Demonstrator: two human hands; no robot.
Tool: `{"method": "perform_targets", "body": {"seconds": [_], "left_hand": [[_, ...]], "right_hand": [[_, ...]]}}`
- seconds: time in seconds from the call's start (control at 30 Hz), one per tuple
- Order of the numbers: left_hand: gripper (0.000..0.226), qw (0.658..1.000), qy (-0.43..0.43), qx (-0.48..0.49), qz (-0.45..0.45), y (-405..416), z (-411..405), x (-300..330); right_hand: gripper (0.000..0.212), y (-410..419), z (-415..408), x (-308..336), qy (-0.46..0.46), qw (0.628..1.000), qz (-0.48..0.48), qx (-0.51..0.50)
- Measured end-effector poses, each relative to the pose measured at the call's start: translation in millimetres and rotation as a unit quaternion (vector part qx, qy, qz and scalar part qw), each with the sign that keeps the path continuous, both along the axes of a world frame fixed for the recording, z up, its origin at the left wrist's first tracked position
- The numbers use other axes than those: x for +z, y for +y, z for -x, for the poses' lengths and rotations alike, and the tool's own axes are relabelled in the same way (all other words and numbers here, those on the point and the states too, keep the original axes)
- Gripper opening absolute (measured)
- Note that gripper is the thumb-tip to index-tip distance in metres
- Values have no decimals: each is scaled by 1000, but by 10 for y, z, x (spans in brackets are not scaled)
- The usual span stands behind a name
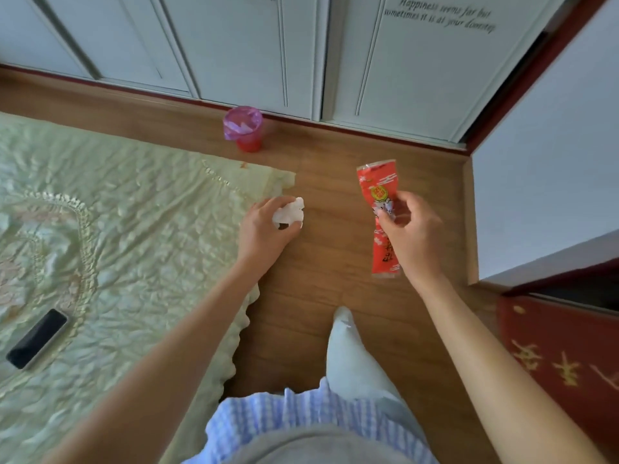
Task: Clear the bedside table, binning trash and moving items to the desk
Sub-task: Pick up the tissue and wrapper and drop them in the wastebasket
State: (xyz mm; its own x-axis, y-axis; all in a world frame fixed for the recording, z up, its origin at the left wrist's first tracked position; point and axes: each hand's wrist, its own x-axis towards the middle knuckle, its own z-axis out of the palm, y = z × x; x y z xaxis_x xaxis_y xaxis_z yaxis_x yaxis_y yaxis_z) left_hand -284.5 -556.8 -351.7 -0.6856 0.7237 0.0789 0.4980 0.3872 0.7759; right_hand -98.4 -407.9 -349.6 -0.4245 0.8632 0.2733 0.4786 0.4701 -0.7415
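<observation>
My left hand (264,227) is closed around a crumpled white tissue (289,212), held over the corner of the bed. In my right hand (410,231), above the wooden floor, is a long red snack wrapper (378,190), gripped near its middle so both ends stick out. A small red bin with a purple liner (243,127) stands on the floor ahead, close to the white wardrobe doors, well beyond both hands. The bedside table itself is not clearly in view.
A bed with a pale green quilted cover (117,229) fills the left; a black phone (37,338) lies on it. White wardrobe doors (251,45) run across the back. A white wall (549,195) and a red cabinet (566,356) stand at the right. My leg (351,356) steps forward.
</observation>
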Motion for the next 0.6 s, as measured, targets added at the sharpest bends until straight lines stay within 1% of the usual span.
{"method": "perform_targets", "body": {"seconds": [0.2,0.37,0.6], "left_hand": [[34,1000,3,14,-8,1213,244,81],[35,999,-3,33,-1,1851,568,75],[35,998,-4,55,6,2666,1549,-166]], "right_hand": [[30,1199,323,54,-14,1000,-12,0],[31,1968,677,94,-39,999,-13,27],[32,2903,1690,-76,-58,996,3,67]]}}
